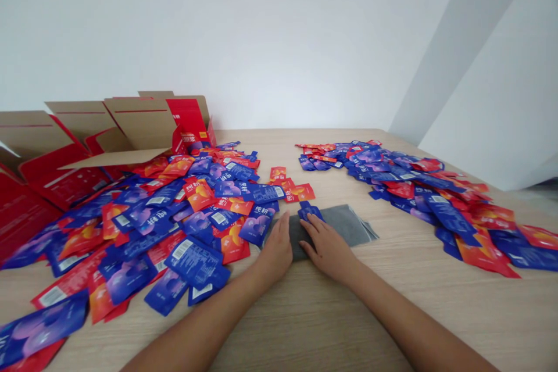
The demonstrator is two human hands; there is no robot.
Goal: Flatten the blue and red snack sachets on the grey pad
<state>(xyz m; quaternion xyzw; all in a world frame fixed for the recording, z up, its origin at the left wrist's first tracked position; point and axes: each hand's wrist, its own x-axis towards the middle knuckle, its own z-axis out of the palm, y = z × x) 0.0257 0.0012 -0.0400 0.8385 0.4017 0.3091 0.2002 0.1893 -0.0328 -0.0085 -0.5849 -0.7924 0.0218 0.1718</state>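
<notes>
A flat grey pouch [344, 225] lies on the wooden table [305, 314] in front of me. My left hand [276, 250] rests on edge at the pouch's left end, fingers together and stretched forward. My right hand [326, 247] lies flat on the pouch, fingers extended, its fingertips touching a small blue packet [308, 209] at the pouch's far edge. Neither hand grips anything.
A large heap of blue and red-orange packets [174, 226] covers the table's left half. A second heap of packets [436, 197] spreads along the right. Open red cardboard boxes [113, 133] stand at the back left. A white wall rises behind the table.
</notes>
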